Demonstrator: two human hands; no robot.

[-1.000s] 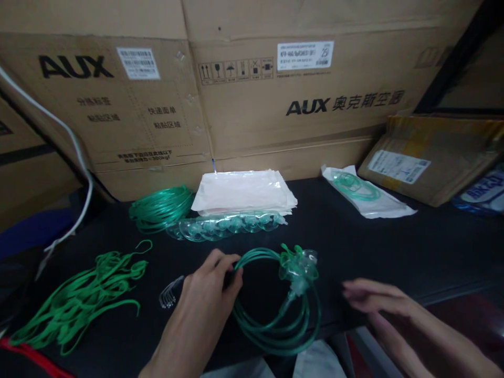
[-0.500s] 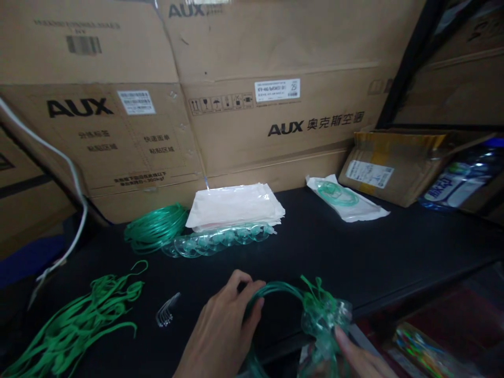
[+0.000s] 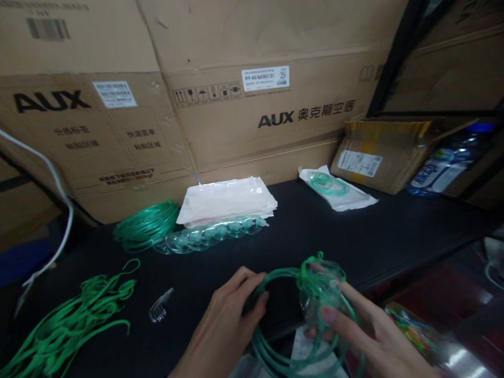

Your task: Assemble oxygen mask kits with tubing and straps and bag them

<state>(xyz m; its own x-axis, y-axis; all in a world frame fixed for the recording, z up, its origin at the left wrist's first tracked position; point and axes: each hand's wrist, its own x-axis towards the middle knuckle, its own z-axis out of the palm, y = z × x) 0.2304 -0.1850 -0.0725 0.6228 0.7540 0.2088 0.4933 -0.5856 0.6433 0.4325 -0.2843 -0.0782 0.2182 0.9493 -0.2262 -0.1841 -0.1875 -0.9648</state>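
My left hand (image 3: 232,310) is closed around one side of a loop of coiled green tubing (image 3: 281,273) near the table's front edge. On the loop's other side, my right hand (image 3: 354,320) grips a clear green oxygen mask (image 3: 321,289) that has a green elastic strap bunched at its top. The lower part of the coil hangs between both hands. Left of my left hand lie several thin metal strips (image 3: 159,307) and a pile of green elastic straps (image 3: 74,315). A row of clear masks (image 3: 212,235) lies further back.
Behind the masks sits a stack of white pouches (image 3: 228,199), beside a big tubing coil (image 3: 145,224). A packed pouch (image 3: 338,189) lies at the back right, near a small carton (image 3: 378,157) and a bottle (image 3: 449,163). Large cardboard panels (image 3: 255,42) stand behind the black table (image 3: 378,231).
My right hand has come further into view, up around the mask. The coil below now shows as a fuller loop. The camera view has shifted slightly, so the background sits further left.
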